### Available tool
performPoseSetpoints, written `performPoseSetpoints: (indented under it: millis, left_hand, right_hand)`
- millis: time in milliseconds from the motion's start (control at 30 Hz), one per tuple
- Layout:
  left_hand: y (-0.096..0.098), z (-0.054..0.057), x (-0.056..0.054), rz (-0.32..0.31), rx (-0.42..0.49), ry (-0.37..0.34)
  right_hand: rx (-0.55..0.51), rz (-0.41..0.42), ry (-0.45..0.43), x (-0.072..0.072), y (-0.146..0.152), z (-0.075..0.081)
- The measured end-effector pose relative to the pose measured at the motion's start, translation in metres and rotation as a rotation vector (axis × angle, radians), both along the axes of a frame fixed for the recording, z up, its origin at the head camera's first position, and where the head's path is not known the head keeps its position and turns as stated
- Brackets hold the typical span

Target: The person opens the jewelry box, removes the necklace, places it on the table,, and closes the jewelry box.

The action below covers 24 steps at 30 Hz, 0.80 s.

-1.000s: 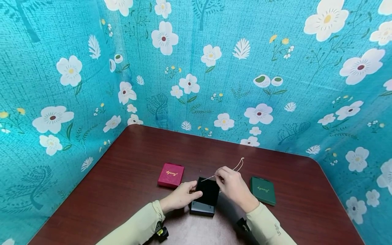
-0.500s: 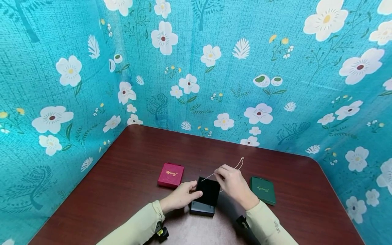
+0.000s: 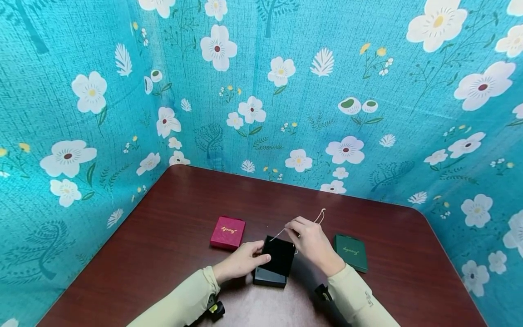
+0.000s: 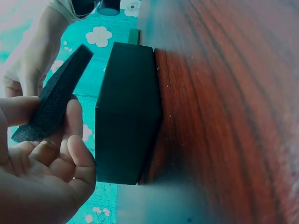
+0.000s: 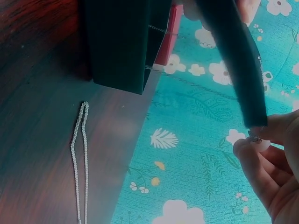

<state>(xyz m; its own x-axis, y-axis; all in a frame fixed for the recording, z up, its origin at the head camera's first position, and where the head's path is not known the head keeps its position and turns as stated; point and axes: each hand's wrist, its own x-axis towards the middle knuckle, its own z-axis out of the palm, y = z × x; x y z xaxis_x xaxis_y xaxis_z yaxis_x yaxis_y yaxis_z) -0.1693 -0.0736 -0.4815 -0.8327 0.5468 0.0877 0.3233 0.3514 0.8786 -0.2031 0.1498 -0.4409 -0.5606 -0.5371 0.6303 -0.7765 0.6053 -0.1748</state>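
My left hand (image 3: 241, 262) holds a black foam pad (image 3: 279, 256) between thumb and fingers, tilted above an open black box (image 3: 269, 278) on the table. A thin silvery chain (image 3: 278, 234) slants from the pad's far left corner up to my right hand (image 3: 312, 244). In the right wrist view, that hand's thumb and finger pinch a small metal piece (image 5: 255, 138) right at the pad's edge. Fine chain strands (image 5: 201, 87) hang between pad and box there. The left wrist view shows the pad (image 4: 56, 95) edge-on, beside the box (image 4: 126, 112).
Another chain necklace (image 5: 86, 158) lies looped on the dark wooden table (image 3: 184, 200), past my right hand. To the left sits a crimson jewelry box (image 3: 227, 233), to the right a green one (image 3: 350, 252). A flowered turquoise cloth (image 3: 261, 81) hangs behind the table.
My right hand has lifted slightly up and left, and the chain between its fingers and the pad slants more steeply. The pad has tilted a little; my left hand keeps its hold.
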Motion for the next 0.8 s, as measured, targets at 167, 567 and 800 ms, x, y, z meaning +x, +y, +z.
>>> performPoseSetpoints:
  millis: [167,567,800]
  left_hand:
    - [0.0,0.001,0.0,-0.013,0.032,-0.013]
    - [-0.001,-0.001,-0.003,-0.048,0.041,0.027]
    - [-0.001,-0.005,-0.005,-0.066,0.062,0.025]
  right_hand:
    - [0.007,0.008,0.019,-0.003,0.002,-0.001]
    - [0.03,0.028,0.062,-0.007,0.005,-0.004]
    - [0.048,0.04,0.074,-0.011,0.006,-0.005]
